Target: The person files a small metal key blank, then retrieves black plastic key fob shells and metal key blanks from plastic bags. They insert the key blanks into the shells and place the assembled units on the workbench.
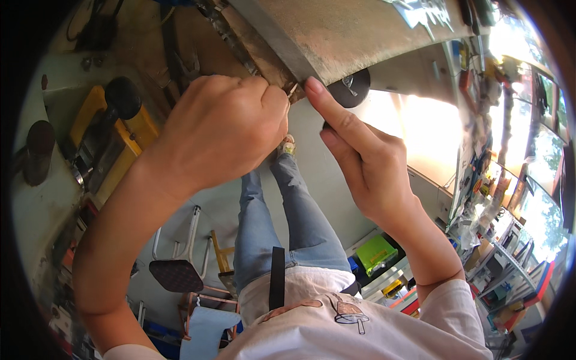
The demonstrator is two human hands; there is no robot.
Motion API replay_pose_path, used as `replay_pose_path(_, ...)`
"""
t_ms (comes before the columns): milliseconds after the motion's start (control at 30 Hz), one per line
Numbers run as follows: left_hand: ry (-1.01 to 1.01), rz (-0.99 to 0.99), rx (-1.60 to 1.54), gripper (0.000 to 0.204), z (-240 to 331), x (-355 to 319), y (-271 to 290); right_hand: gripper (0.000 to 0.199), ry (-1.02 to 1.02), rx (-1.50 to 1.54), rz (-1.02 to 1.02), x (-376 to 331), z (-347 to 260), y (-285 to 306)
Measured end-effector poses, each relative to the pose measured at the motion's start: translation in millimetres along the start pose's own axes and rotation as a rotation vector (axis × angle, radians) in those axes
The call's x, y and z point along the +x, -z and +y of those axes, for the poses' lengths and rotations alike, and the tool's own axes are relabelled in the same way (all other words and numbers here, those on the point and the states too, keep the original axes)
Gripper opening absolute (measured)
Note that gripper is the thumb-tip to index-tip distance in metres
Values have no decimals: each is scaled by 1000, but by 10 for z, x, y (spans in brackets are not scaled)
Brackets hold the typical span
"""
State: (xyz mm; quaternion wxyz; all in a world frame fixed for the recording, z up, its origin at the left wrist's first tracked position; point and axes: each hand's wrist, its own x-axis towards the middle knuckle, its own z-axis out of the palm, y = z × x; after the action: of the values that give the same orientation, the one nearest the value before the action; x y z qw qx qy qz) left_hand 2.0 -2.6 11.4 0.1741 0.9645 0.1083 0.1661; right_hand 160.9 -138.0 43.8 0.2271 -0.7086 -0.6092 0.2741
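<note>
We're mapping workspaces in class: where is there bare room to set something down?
Bare floor shows between the jeans and right hand; the brown surface looks bare below the shiny item. Crowded: the shelves along the right, and the left side around the black knob and yellow frame.

The tan table (366, 42) looked rough and matt, the grey floor (327, 186) smooth; a black knob (123, 98) had plastic's soft sheen, a chair (192, 231) showed shiny metal tubing, and jeans (309, 210) and shirt (396, 330) were matt denim and cloth.
</note>
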Motion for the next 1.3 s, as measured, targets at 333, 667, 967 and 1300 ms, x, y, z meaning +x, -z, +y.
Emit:
replay_pose_path(333, 90, 71, -59, 17, 53, -16, -21, 53, 1, 76, 14, -58, 38, -2)
replay_pose_path(667, 8, 424, 167, 15, 624, -60, -56, 70, -383, 1153, 241, -314, -241, 156)
replay_pose_path(967, 225, 168, -492, 16, 1292, -2, 300, 56, -285, 1276, 330, -601, -341, 301)
replay_pose_path(1300, 886, 395, -1446, 18, 2004, 20, 181, 58, -283, 1510, 288, -927, -284, 241)
